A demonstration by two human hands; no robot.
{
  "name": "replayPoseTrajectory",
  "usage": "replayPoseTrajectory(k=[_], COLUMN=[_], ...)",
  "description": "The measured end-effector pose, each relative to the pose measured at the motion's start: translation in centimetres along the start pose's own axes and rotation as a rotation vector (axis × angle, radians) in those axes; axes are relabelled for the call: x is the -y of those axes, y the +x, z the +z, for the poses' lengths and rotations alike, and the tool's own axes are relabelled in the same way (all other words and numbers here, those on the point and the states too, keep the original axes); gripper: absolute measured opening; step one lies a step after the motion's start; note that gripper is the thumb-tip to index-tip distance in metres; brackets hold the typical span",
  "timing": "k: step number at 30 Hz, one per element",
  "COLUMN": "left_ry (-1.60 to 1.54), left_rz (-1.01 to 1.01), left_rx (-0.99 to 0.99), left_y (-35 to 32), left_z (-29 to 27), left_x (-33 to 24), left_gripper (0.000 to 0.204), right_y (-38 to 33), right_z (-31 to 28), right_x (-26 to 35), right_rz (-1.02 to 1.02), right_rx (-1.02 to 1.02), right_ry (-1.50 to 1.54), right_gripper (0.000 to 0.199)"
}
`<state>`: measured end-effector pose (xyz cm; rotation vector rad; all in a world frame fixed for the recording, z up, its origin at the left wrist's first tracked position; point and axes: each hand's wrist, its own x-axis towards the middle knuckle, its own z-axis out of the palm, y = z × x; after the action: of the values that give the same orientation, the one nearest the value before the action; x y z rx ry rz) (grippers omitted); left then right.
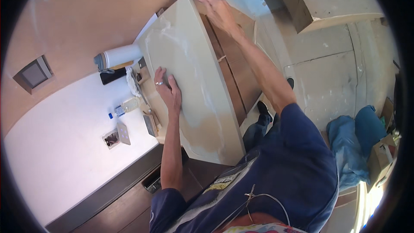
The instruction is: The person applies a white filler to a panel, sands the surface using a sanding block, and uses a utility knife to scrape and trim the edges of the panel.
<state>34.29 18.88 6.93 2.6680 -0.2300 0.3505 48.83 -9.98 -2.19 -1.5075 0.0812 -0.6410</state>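
A large pale panel (189,82) with whitish smears forms the top of a cabinet with brown fronts (241,77). My left hand (169,92), a ring on one finger, lies on the panel, its fingers and thumb apart. Beyond it, at the panel's far corner, my right hand (217,13) is bent over the edge with its fingers close together. Something dark and thin shows under those fingertips; its kind is hard to tell.
Left of the panel are a white tumbler (123,56), a black phone-like slab (114,77) and a clear bottle (127,106) with a blue cap. An uncovered wall box (112,139) sits in the white wall. Blue bags (347,146) lie on the floor at right.
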Motion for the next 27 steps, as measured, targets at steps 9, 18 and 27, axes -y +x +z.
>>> replayPoseTrajectory(k=[9, 18, 27], left_ry=[-0.030, -0.005, 0.030], left_rz=[0.017, 0.025, 0.048], left_rx=[-0.011, -0.021, -0.017], left_y=[0.9, 0.9, 1.0], left_z=[0.1, 0.0, -0.3], left_x=[-0.4, -0.2, -0.2], left_gripper=[0.034, 0.033, 0.033], right_y=[3.2, 6.3, 8.2], right_z=[-1.4, -1.1, -1.5], right_x=[-4.4, 0.8, 1.4], right_rz=[0.257, 0.422, 0.233], right_rx=[-0.071, 0.397, 0.324], right_ry=[-0.132, -0.215, -0.384], right_gripper=[0.036, 0.095, 0.068])
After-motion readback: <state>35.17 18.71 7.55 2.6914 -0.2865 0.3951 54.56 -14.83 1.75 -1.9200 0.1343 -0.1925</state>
